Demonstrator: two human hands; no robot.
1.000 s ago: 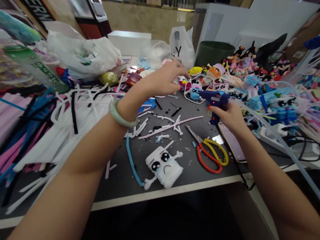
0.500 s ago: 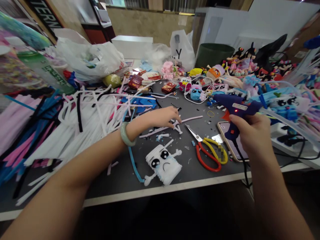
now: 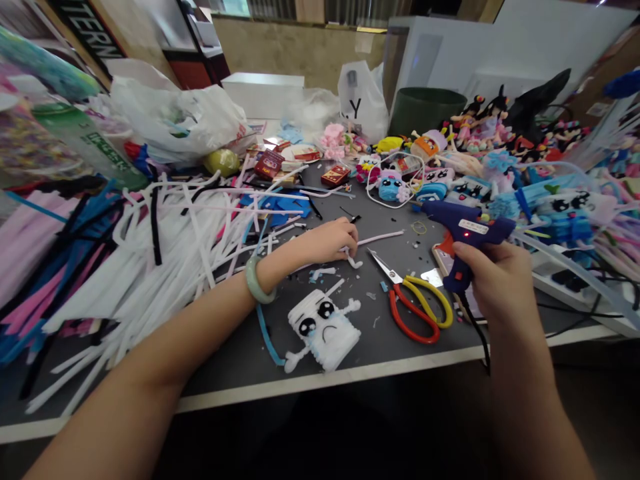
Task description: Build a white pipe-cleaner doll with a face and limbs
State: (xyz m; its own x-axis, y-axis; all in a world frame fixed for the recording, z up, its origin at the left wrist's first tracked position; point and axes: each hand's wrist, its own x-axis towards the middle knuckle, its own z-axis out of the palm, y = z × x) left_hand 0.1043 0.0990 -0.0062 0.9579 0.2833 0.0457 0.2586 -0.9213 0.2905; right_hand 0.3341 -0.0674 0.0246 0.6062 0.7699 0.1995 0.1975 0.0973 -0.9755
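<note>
My right hand [image 3: 500, 267] grips a dark blue hot glue gun [image 3: 463, 230] by its handle, its red light lit and its nozzle toward the left. At the middle of the table, my left hand [image 3: 336, 241] has its fingers closed on a small bent white pipe cleaner piece [image 3: 355, 262]; the fingertips partly hide it. A pale pink pipe cleaner [image 3: 383, 237] lies just beyond those fingers. Nearer the front edge rests a white pipe cleaner figure [image 3: 326, 331] with big black eyes, a frown and two small arms. Scissors [image 3: 417, 319] with red and yellow handles lie open between my hands.
Loose pipe cleaners [image 3: 145, 267] cover the table's left side. A phone [image 3: 443, 257] lies under the glue gun, near a power strip [image 3: 563, 277] with cords. Finished dolls [image 3: 480, 190] crowd the right. Plastic bags [image 3: 175, 117] and a green pot [image 3: 427, 110] stand behind.
My left hand has come down and closed on the small white pipe cleaner piece. My right hand has shifted slightly left and down with the glue gun.
</note>
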